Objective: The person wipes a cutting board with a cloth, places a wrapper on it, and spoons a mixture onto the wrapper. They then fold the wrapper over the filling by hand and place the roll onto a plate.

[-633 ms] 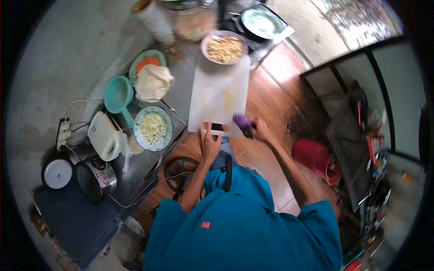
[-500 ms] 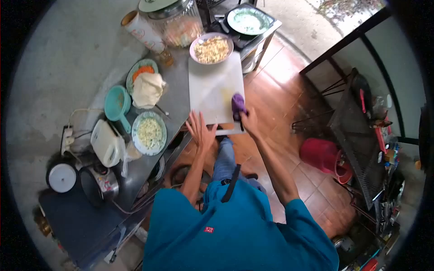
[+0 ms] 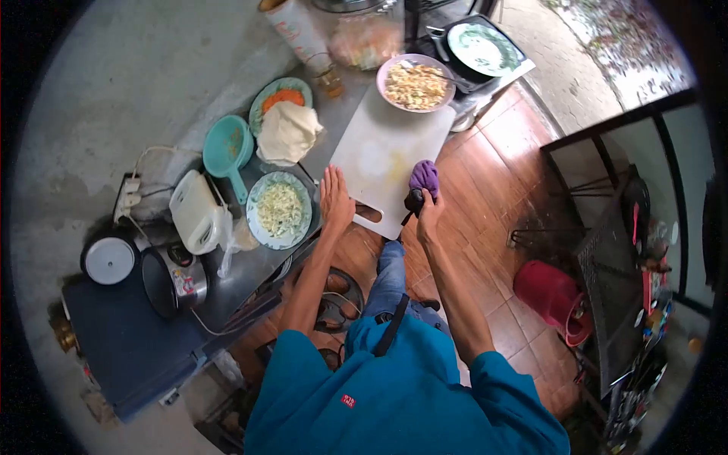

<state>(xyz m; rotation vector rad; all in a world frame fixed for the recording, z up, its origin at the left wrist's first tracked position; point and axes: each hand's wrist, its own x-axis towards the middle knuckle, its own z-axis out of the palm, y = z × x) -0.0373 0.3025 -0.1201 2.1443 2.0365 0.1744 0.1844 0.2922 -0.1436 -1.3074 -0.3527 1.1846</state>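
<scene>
A white cutting board (image 3: 383, 155) lies on the grey counter, its near edge with a handle slot over the counter edge. My left hand (image 3: 334, 199) rests flat and open on the board's near left corner. My right hand (image 3: 427, 206) grips a dark knife handle, and a purple vegetable piece (image 3: 425, 176) sits on the board just beyond it. A pink bowl of chopped food (image 3: 415, 82) stands at the board's far end.
Left of the board are a plate of shredded cabbage (image 3: 280, 210), a teal strainer (image 3: 226, 148), a plate with carrot and a flat dough sheet (image 3: 285, 130), a white appliance (image 3: 195, 211), a small cooker (image 3: 175, 280). A stove with a pan (image 3: 482, 47) stands beyond. A red container (image 3: 553, 293) sits on the wooden floor.
My left hand has moved from beside the board's near edge onto its corner. My right hand has stayed at the purple piece. The view has shifted and the board now looks tilted.
</scene>
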